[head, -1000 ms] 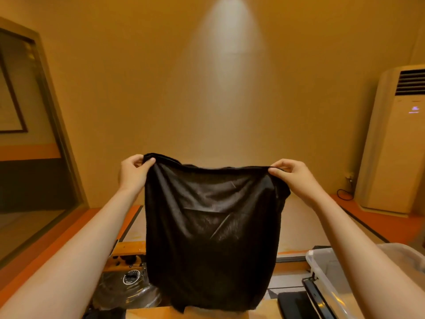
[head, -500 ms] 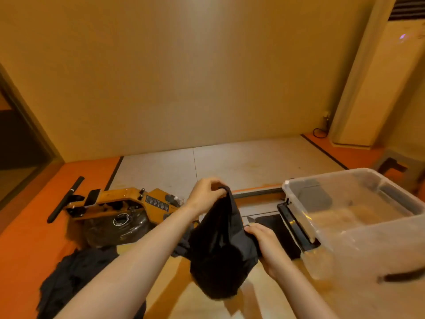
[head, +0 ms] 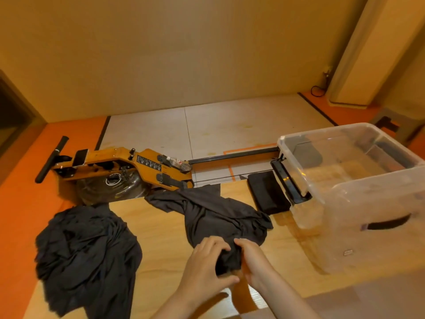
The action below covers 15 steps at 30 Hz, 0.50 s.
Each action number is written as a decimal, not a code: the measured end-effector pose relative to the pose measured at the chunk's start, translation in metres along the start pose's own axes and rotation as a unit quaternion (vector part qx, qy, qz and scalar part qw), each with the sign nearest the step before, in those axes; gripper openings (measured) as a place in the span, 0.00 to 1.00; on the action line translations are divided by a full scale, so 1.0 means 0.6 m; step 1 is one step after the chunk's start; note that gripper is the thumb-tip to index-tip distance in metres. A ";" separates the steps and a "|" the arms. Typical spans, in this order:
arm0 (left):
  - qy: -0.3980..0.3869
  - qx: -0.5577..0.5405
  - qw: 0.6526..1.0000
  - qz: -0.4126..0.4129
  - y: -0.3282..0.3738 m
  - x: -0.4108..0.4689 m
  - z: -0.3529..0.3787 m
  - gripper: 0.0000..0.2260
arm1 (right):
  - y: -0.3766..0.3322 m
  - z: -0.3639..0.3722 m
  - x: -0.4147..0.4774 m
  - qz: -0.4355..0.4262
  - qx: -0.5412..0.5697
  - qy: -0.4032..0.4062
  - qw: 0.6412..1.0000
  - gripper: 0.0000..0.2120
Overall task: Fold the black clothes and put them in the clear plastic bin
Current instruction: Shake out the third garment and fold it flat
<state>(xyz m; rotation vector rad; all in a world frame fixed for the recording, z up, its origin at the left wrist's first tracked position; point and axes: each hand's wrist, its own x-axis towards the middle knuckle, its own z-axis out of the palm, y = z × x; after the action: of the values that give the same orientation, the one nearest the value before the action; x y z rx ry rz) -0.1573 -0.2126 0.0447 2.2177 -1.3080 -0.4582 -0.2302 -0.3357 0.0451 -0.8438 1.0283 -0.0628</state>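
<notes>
Two hands: left hand (head: 204,261) and right hand (head: 255,261) meet at the near edge of the table, side by side and almost touching.
Left hand's grip: fingers curled over the bunched near end of a black garment (head: 220,215), thumb stretched beneath it.
Right hand's grip: fingers bent into the same bunch of cloth from the right side, pinching it.
Black garment: crumpled on the wooden table (head: 161,238); it trails away from the hands toward the far table edge, and lies left of the bin, outside it.
Second heap: a larger pile of black clothes (head: 87,249) lies unfolded at the left of the table and hangs over its left edge, well apart from the hands.
Clear plastic bin (head: 379,245): stands on the right of the table, open at the top, with a dark handle slot (head: 386,223) in its near wall.
Black pad (head: 266,194): just beside the bin's left wall, beyond the held garment.
Rowing machine (head: 128,164): orange-bodied, on the floor behind the table, with a clear round tank (head: 110,187) below, a black handle bar (head: 51,162) at its left end and a rail (head: 232,155) running right toward the bin.
Floor: pale tiles (head: 230,125) bordered by orange flooring (head: 18,203).
Far side: a plain yellow wall (head: 184,54) and a tall cream cabinet (head: 368,54) in the right corner, a black cable (head: 318,90) at its foot.
</notes>
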 end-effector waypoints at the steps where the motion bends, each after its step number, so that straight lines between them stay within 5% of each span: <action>1: 0.006 0.013 1.000 -0.003 -0.007 -0.013 0.015 0.21 | 0.010 0.008 -0.006 0.012 -0.002 -0.010 1.000 0.09; 4: 0.027 0.014 0.999 -0.020 -0.027 -0.046 0.037 0.11 | 0.031 0.027 -0.020 0.036 -0.035 -0.024 0.998 0.07; 9: 0.052 -0.023 0.998 -0.034 -0.051 -0.083 0.025 0.10 | 0.018 0.018 -0.015 0.005 -0.182 -0.091 0.979 0.07; 12: 0.067 -0.040 0.995 -0.059 -0.059 -0.093 0.013 0.16 | -0.002 -0.024 0.024 -0.092 -0.266 -0.015 0.959 0.06; 15: 0.083 -0.050 0.992 -0.083 -0.071 -0.108 0.009 0.18 | -0.009 -0.077 0.086 -0.172 -0.361 0.150 0.904 0.05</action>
<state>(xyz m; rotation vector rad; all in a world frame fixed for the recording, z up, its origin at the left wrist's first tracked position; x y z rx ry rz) -0.1609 -0.1401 0.0168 2.2369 -0.9996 -0.3825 -0.2364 -0.3882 -0.0002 -1.7351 1.1958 -0.1164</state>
